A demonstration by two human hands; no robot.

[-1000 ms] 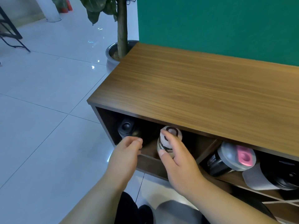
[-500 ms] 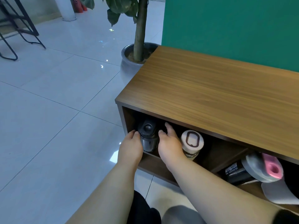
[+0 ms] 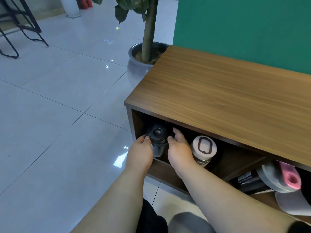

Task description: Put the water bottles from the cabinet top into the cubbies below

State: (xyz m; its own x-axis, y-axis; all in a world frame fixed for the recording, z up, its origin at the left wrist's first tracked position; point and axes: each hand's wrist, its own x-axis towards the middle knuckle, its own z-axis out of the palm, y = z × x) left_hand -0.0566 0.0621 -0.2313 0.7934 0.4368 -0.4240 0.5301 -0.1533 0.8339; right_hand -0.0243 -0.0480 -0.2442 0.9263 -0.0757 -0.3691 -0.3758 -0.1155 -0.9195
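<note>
A black bottle (image 3: 157, 137) lies in the leftmost cubby of the wooden cabinet (image 3: 227, 98), its cap facing me. My left hand (image 3: 140, 154) grips its left side and my right hand (image 3: 179, 149) holds its right side. Just to the right in the same cubby lies a clear bottle with a cream lid (image 3: 203, 148), apart from my hands. A black bottle with a grey and pink lid (image 3: 276, 179) lies in the cubby to the right. The cabinet top carries no bottles in view.
A potted plant in a grey pot (image 3: 141, 64) stands on the tiled floor against the cabinet's left end. Black metal chair legs (image 3: 25, 31) are at the far left. A green wall (image 3: 244, 31) backs the cabinet. A white and black bottle (image 3: 296, 204) lies at the lower right.
My right hand let go of the cream-lidded bottle and moved left. Both hands closed around the black bottle in the leftmost cubby. My view shifted left.
</note>
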